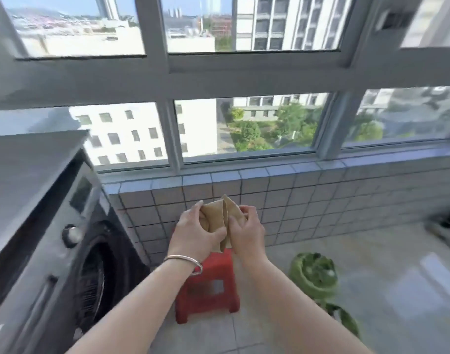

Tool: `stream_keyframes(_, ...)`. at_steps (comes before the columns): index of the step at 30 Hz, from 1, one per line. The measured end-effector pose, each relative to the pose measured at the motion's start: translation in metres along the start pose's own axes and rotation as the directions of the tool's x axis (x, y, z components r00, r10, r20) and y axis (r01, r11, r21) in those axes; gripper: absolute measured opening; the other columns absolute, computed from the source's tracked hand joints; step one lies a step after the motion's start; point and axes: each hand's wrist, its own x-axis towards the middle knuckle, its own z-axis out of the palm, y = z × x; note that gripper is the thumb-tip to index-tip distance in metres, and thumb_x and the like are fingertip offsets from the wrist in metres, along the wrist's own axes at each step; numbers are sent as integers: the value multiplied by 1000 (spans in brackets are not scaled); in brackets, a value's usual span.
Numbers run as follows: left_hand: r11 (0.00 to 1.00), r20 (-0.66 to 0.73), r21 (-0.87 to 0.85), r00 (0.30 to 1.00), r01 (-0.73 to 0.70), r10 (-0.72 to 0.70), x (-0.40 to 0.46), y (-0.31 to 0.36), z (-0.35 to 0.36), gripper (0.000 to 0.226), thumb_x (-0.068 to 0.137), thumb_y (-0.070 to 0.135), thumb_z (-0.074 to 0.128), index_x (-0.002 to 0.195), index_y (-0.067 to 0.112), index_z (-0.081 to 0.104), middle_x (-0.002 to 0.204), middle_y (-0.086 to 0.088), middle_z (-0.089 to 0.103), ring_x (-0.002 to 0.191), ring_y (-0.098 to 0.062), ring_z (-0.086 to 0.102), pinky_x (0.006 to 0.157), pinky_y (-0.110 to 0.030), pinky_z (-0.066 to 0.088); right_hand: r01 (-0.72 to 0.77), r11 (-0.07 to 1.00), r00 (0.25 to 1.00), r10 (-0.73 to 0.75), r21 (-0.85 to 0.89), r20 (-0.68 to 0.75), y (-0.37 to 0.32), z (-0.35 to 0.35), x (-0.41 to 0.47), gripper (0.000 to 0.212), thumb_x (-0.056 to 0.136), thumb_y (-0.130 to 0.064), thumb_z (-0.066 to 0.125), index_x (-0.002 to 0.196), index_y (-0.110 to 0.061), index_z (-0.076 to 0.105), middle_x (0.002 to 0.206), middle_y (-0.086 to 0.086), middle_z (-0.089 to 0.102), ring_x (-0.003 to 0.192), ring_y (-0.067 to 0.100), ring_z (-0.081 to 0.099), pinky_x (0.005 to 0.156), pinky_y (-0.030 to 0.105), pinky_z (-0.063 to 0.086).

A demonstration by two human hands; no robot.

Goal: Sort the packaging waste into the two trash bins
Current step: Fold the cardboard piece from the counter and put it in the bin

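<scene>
While you grip the folded brown cardboard piece (220,218) upright at frame centre, left hand (193,229) and right hand (247,232) closed on opposite edges, the green-lined bin (314,275) sits lower right, nearer your right.

Home laundry balcony: washing machine (52,238) at left, big window (244,123) beside it, tiled low wall (308,200) under window.

A small red plastic stool (208,284) is standing on the pale tiled floor (387,272) below me, a dark grey front-loading washing machine (65,251) sitting to its left, grey-framed windows (244,67) overlooking sunlit white buildings beyond the tiled low wall (321,200).
</scene>
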Motion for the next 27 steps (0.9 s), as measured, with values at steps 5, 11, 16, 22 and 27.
stream_keyframes(5, 992, 314, -31, 941, -121, 124, -22, 90, 147, 79, 73, 37, 70, 142, 27, 34, 141, -1, 44, 128, -16, 43, 104, -26, 35, -165, 986, 944, 148, -34, -295, 92, -150, 2, 15, 91, -26, 54, 105, -20, 51, 96, -4, 59, 87, 14, 55, 73, 26, 41)
stream_keyframes(11, 977, 609, -14, 773, -213, 177, -49, 145, 283, 82, 70, 37, 72, 142, 26, 33, 141, 0, 41, 130, -14, 40, 103, -21, 31, -338, 940, 816, 319, 48, -483, 182, -267, -6, 12, 95, -26, 49, 101, -15, 52, 88, -1, 60, 83, 20, 56, 72, 31, 44)
stream_keyframes(16, 972, 756, 56, 645, -229, 109, -44, 150, 374, 82, 70, 38, 71, 142, 27, 32, 140, 1, 40, 128, -13, 43, 96, -16, 30, -491, 865, 706, 465, 105, -534, 258, -302, -4, 6, 93, -23, 53, 96, -18, 51, 96, 4, 63, 91, 25, 58, 73, 29, 42)
stream_keyframes(22, 958, 876, 152, 482, -244, -16, -14, 136, 454, 82, 73, 39, 71, 143, 27, 30, 138, -2, 40, 130, -14, 40, 102, -20, 31, -674, 720, 584, 657, 166, -477, 329, -314, 14, 6, 90, -24, 55, 87, -18, 57, 95, 8, 66, 90, 26, 58, 73, 29, 42)
stream_keyframes(27, 943, 904, 208, 418, -260, -84, 24, 102, 533, 77, 75, 34, 69, 141, 26, 30, 138, 0, 41, 130, -13, 39, 101, -17, 29, -764, 622, 522, 752, 171, -403, 407, -306, 54, 18, 91, -35, 54, 84, -19, 59, 95, 9, 65, 90, 27, 60, 78, 33, 47)
